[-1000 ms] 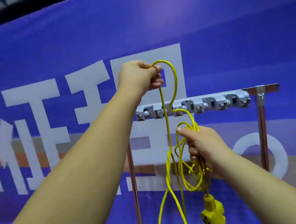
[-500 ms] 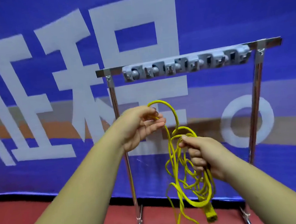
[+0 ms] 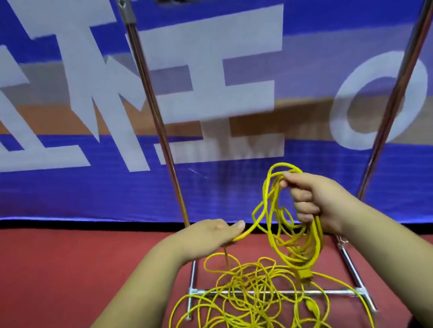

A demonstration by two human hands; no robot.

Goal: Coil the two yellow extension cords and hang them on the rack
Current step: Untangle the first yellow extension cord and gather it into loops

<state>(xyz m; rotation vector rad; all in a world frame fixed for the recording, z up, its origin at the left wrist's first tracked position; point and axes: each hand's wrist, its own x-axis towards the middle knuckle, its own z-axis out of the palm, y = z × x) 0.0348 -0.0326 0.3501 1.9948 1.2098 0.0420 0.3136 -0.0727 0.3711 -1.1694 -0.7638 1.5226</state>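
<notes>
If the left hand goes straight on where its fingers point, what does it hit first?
Probably the hanging loops of thin yellow extension cord gripped by the right hand; left hand points right at them, depth unclear.

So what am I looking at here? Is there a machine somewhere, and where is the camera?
No machine here: these are a person's two bare hands, filmed by a camera worn on the head, looking forward and down. The right hand grips a coil of yellow cord, its plug dangling. The left hand pinches a strand leading to that coil. More yellow cord lies in a tangled pile on the red floor, over the foot of a metal rack that stands before a blue banner.
</notes>
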